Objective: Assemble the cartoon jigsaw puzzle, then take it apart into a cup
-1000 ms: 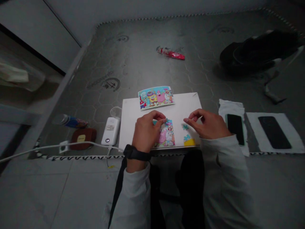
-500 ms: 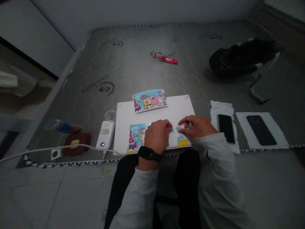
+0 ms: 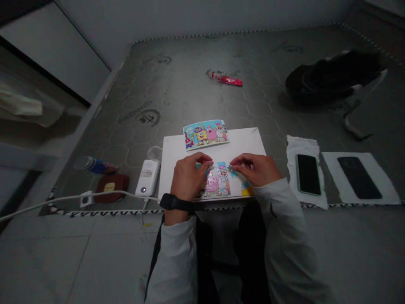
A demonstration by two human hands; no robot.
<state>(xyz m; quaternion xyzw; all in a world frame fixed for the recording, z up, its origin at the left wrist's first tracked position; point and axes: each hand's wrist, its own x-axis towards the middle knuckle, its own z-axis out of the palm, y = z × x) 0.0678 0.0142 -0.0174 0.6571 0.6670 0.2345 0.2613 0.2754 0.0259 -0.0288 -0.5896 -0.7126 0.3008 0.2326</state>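
Note:
A partly assembled jigsaw puzzle [image 3: 217, 182] with cartoon figures lies on a white board or flat box [image 3: 243, 147]. My left hand [image 3: 188, 176], a dark band on its wrist, covers the puzzle's left part. Its thumb and fingertips come together over the upper edge; anything between them is hidden. On the right, my right hand [image 3: 259, 169] pinches a small light-blue puzzle piece [image 3: 230, 168] beside the puzzle's upper right corner. Loose blue and yellow pieces [image 3: 246, 190] lie below that hand. Behind both hands rests a slightly curled picture card [image 3: 207, 135] with matching figures.
Left of the board are a white power bank [image 3: 148, 177] with a cable, a brown case [image 3: 112, 188] and a blue bottle-like item [image 3: 99, 165]. Two phones [image 3: 308, 174] [image 3: 360, 177] lie on white paper at right. A red packet [image 3: 226, 79] and a dark bag-like object [image 3: 329, 78] are farther back.
My left hand has shifted left, uncovering the puzzle's pink and right-hand parts. My right hand stays at the puzzle's right side with a blue piece. The view has turned slightly left.

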